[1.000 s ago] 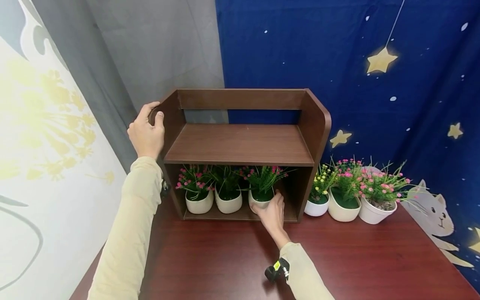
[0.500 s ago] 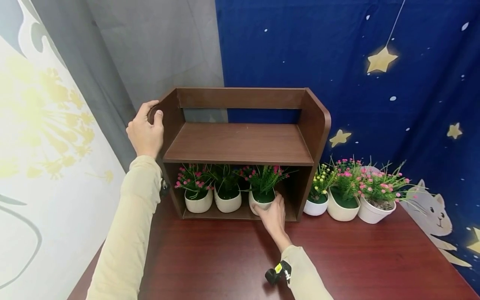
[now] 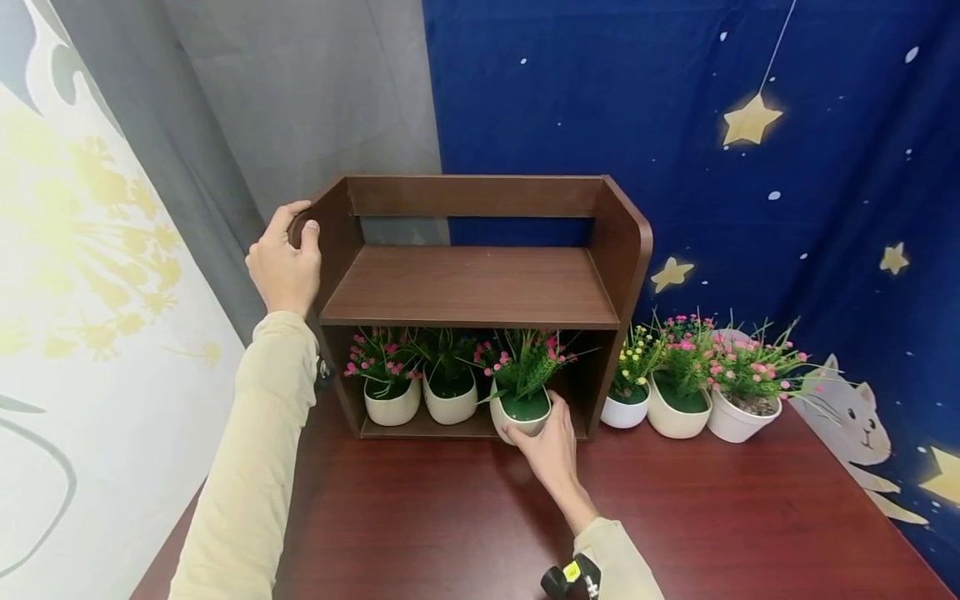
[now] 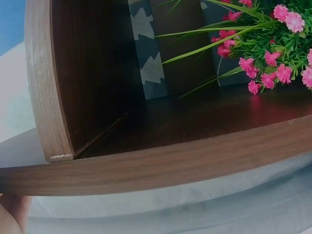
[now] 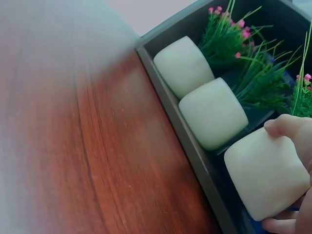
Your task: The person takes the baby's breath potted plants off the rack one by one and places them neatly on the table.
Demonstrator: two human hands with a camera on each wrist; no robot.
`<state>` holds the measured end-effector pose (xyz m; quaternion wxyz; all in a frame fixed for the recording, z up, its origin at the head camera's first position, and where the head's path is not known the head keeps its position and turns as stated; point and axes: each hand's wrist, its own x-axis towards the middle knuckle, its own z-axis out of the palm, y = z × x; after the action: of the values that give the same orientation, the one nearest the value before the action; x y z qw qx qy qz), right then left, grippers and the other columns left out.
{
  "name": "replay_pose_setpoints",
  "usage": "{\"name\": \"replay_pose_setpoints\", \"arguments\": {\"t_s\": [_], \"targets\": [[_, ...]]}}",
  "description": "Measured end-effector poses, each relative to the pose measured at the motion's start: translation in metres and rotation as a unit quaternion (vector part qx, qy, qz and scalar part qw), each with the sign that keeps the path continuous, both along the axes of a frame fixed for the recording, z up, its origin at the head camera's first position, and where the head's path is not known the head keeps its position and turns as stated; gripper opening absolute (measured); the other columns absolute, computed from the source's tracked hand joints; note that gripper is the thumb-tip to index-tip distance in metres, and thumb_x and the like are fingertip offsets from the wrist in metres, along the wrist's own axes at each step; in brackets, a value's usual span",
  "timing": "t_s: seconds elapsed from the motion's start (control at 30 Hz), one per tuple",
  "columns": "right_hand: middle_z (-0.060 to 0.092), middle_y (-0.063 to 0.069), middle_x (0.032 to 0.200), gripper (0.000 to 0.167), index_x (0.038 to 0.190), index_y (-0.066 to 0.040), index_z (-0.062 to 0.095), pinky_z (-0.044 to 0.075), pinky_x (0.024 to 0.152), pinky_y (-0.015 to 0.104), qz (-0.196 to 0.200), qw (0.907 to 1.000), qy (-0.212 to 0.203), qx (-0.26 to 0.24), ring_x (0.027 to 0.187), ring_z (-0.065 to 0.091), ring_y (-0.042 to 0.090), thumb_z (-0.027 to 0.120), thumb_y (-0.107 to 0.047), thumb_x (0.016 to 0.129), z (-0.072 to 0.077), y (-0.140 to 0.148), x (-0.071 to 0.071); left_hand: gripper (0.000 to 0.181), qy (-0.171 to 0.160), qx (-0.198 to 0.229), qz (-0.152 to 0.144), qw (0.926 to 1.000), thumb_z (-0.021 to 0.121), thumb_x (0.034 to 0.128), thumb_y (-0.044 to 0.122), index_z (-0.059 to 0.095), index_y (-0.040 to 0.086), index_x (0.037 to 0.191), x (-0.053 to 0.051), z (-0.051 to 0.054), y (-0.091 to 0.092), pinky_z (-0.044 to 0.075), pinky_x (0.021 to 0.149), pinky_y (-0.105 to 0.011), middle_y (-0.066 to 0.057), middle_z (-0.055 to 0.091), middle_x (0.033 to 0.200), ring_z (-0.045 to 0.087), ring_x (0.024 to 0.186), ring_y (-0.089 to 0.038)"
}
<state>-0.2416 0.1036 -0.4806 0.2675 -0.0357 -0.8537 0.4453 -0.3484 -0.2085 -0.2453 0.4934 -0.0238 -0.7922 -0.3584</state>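
Observation:
A dark brown two-tier wooden shelf (image 3: 472, 285) stands on the table. My left hand (image 3: 285, 265) grips the upper front edge of its left side panel, thumb on the near side. In the lower compartment, my right hand (image 3: 553, 450) holds the cream pot of a potted plant (image 3: 525, 377) with pink flowers. Thumb and fingers lie around this pot (image 5: 265, 170), which sits at the compartment's front edge. To its left are a potted plant with few visible flowers (image 3: 450, 400) and another pink-flowered potted plant (image 3: 392, 404), both inside the compartment.
Right of the shelf stand three more potted plants: a yellow-flowered one (image 3: 626, 408) and two pink-flowered ones, one in a cream pot (image 3: 678, 415), one in a white pot (image 3: 738, 423). The reddish-brown table (image 3: 420, 525) extends in front. Grey and blue curtains (image 3: 540, 100) hang behind.
My right hand has drawn the pink-flowered potted plant slightly forward, toward the compartment's front edge. My left hand keeps its grip on the side panel. The head view has shifted a little.

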Motion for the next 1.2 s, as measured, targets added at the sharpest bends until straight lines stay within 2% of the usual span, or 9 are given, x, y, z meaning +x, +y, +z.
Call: {"name": "replay_pose_setpoints", "arguments": {"t_s": [0.13, 0.33, 0.43, 0.67, 0.83, 1.03, 1.2], "targets": [[0.052, 0.017, 0.12, 0.083, 0.128, 0.002, 0.043, 0.041, 0.085, 0.045, 0.006, 1.0, -0.005, -0.005, 0.107, 0.052, 0.031, 0.082, -0.034, 0.063, 0.006, 0.003, 0.012, 0.029, 0.002, -0.002, 0.0, 1.0, 0.051, 0.0921, 0.028, 0.066, 0.02, 0.116, -0.001, 0.001, 0.0, 0.038, 0.075, -0.046, -0.005, 0.068, 0.105, 0.051, 0.061, -0.029], [0.053, 0.016, 0.12, 0.084, 0.126, 0.001, 0.044, 0.041, 0.084, 0.045, 0.016, 0.9998, -0.012, -0.001, 0.106, 0.053, 0.03, 0.083, -0.036, 0.061, 0.012, 0.003, 0.034, 0.029, 0.002, -0.008, 0.01, 0.9999, 0.051, 0.0922, 0.027, 0.066, 0.02, 0.116, 0.0, -0.001, -0.003, 0.032, 0.066, -0.036, -0.006, 0.069, 0.102, 0.039, 0.053, -0.023], [0.053, 0.015, 0.119, 0.084, 0.124, 0.0, 0.044, 0.042, 0.083, 0.044, 0.018, 0.9998, -0.012, 0.003, 0.106, 0.053, 0.029, 0.084, -0.037, 0.06, 0.013, 0.004, 0.042, 0.03, 0.003, -0.008, 0.011, 0.9999, 0.05, 0.0923, 0.028, 0.066, 0.02, 0.116, 0.0, -0.002, -0.004, 0.032, 0.066, -0.037, -0.006, 0.069, 0.102, 0.042, 0.054, -0.025], [0.054, 0.015, 0.119, 0.085, 0.125, -0.002, 0.045, 0.042, 0.084, 0.043, 0.022, 0.9996, -0.019, 0.002, 0.107, 0.054, 0.028, 0.084, -0.039, 0.059, 0.016, 0.011, 0.06, 0.03, 0.0, 0.001, 0.003, 1.0, 0.05, 0.0922, 0.029, 0.066, 0.021, 0.116, -0.001, -0.003, -0.004, 0.037, 0.072, -0.046, -0.008, 0.068, 0.104, 0.057, 0.068, -0.036], [0.054, 0.013, 0.119, 0.087, 0.127, -0.005, 0.044, 0.042, 0.083, 0.045, 0.017, 0.9995, -0.024, 0.013, 0.105, 0.055, 0.028, 0.084, -0.04, 0.059, 0.018, 0.024, 0.075, 0.03, 0.004, -0.001, 0.002, 1.0, 0.05, 0.0923, 0.029, 0.066, 0.02, 0.116, -0.002, -0.001, -0.004, 0.037, 0.072, -0.045, -0.008, 0.068, 0.104, 0.055, 0.065, -0.035], [0.055, 0.012, 0.118, 0.088, 0.127, -0.007, 0.044, 0.042, 0.082, 0.044, 0.007, 0.9992, -0.034, 0.019, 0.104, 0.055, 0.026, 0.086, -0.041, 0.057, 0.016, 0.043, 0.092, 0.03, -0.001, 0.002, 0.006, 1.0, 0.05, 0.0921, 0.028, 0.065, 0.021, 0.117, 0.0, -0.002, -0.004, 0.034, 0.072, -0.043, -0.01, 0.069, 0.098, 0.044, 0.056, -0.028], [0.057, 0.011, 0.115, 0.088, 0.127, -0.006, 0.043, 0.043, 0.079, 0.043, -0.002, 0.9989, -0.035, 0.032, 0.1, 0.056, 0.024, 0.086, -0.041, 0.058, 0.015, 0.063, 0.104, 0.03, 0.007, -0.001, -0.001, 1.0, 0.05, 0.0919, 0.028, 0.066, 0.02, 0.117, -0.002, -0.001, -0.001, 0.034, 0.071, -0.043, -0.009, 0.069, 0.101, 0.049, 0.059, -0.033]]}}
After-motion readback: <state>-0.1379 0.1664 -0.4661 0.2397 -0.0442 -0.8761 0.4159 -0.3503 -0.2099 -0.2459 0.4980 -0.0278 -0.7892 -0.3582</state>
